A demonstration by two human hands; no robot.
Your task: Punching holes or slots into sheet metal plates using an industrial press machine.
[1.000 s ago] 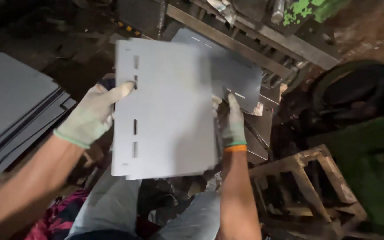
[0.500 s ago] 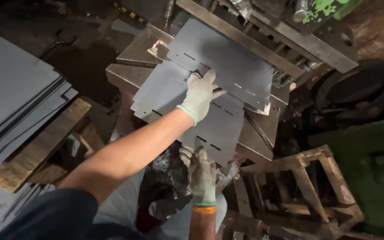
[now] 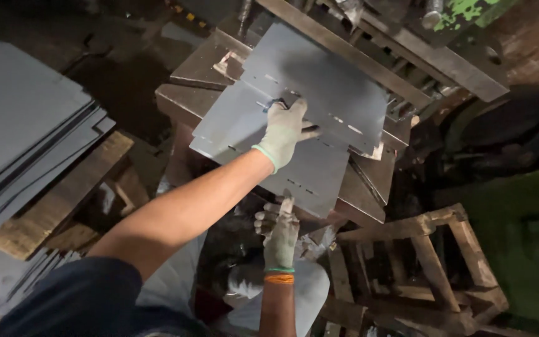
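Note:
Two grey slotted metal sheets lie overlapped on a steel press bed point(image 3: 181, 98): the lower sheet point(image 3: 235, 128) nearer me, the upper sheet point(image 3: 329, 81) farther in under the machine's bar. My gloved left hand point(image 3: 284, 130) lies flat across the seam where the two sheets overlap, fingers spread and pressing down. My gloved right hand point(image 3: 280, 229) is below the lower sheet's near edge, fingers loosely curled, the index finger touching that edge. I cannot see anything held in it.
A stack of similar grey sheets point(image 3: 23, 122) rests on wooden planks point(image 3: 63, 196) at the left. A wooden frame point(image 3: 428, 249) stands at the lower right. Green-painted machine parts point(image 3: 466, 9) and steel bars point(image 3: 407, 59) overhang the bed.
A second ago both hands held a sheet up in front of me. It now lies on the bed with my left hand pressing on it; my right hand has dropped under the near edge.

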